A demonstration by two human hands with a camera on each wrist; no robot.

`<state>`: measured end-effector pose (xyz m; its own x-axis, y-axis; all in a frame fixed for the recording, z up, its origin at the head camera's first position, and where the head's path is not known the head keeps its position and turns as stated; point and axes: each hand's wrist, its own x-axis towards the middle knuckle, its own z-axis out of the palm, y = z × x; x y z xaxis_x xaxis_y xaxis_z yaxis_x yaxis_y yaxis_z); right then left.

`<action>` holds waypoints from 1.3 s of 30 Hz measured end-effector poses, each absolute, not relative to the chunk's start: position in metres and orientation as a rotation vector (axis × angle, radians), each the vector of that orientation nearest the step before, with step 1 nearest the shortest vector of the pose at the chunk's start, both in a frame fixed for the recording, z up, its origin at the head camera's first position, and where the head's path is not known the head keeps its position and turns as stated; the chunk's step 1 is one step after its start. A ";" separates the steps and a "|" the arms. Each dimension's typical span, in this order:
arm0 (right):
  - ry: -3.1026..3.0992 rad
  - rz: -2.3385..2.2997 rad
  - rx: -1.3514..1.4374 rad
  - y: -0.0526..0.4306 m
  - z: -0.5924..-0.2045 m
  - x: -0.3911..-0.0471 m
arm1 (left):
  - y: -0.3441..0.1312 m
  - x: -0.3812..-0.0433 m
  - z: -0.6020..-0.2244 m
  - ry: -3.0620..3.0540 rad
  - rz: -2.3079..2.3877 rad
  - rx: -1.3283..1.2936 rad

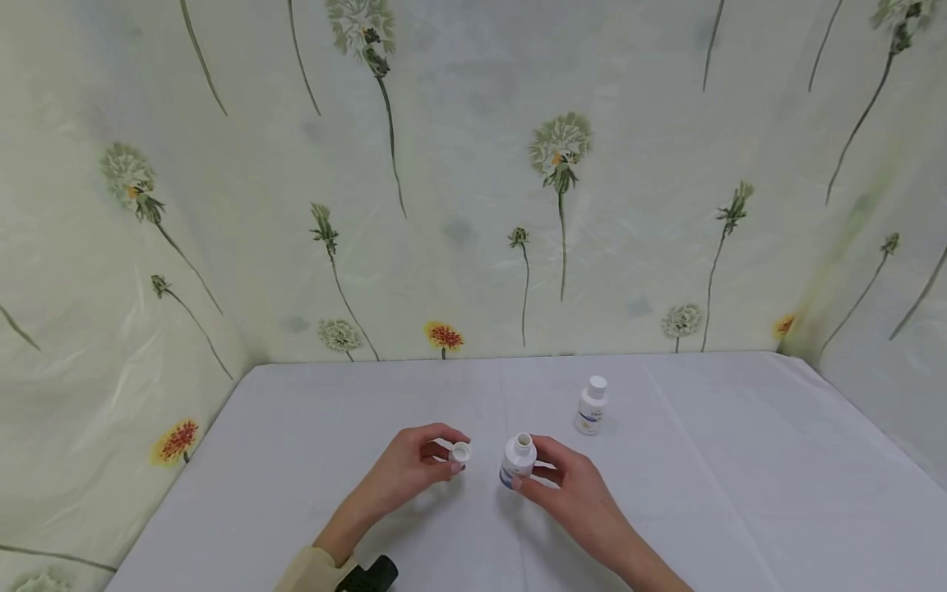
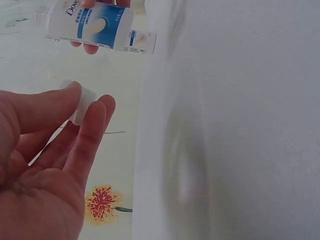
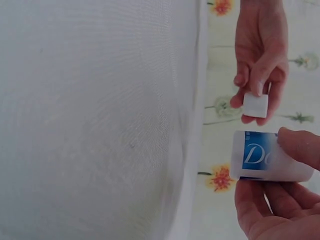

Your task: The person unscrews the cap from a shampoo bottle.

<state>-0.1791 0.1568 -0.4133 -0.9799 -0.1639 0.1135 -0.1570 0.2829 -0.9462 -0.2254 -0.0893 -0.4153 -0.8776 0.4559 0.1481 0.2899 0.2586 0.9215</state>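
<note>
My left hand [image 1: 416,462] pinches a small white screw cap [image 1: 461,453] between thumb and fingertips, its hollow underside towards the head camera. To the right, my right hand [image 1: 580,497] grips a white Dove bottle [image 1: 519,460] by its sides, thumb in front and fingers behind. The bottle's neck is uncapped and points up. A gap separates cap and bottle. In the left wrist view, the bottle [image 2: 92,24] shows a blue and white label; the cap [image 2: 84,104] is partly covered by the thumb. The right wrist view shows the cap [image 3: 255,105] close to the bottle [image 3: 257,156].
A second white bottle [image 1: 592,406], with its cap on, stands behind and to the right of my right hand. White cloth [image 1: 355,403] covers the table. Flower-printed sheeting [image 1: 473,181] hangs along the back and sides. A black strap end [image 1: 373,573] sits at my left wrist.
</note>
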 end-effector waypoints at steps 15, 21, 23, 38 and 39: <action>2.428 -1.851 -0.378 0.146 -0.415 -0.202 | -0.099 -0.232 -0.421 2.501 1.640 0.603; 2.394 -1.865 -0.389 0.141 -0.417 -0.207 | -0.105 -0.231 -0.422 2.532 1.618 0.542; 2.393 -1.868 -0.390 0.140 -0.418 -0.208 | -0.107 -0.231 -0.423 2.541 1.617 0.517; 2.407 -1.824 -0.433 0.124 -0.416 -0.223 | -0.125 -0.237 -0.426 2.617 1.607 0.391; 2.401 -1.821 -0.436 0.123 -0.416 -0.224 | -0.126 -0.238 -0.426 2.627 1.604 0.389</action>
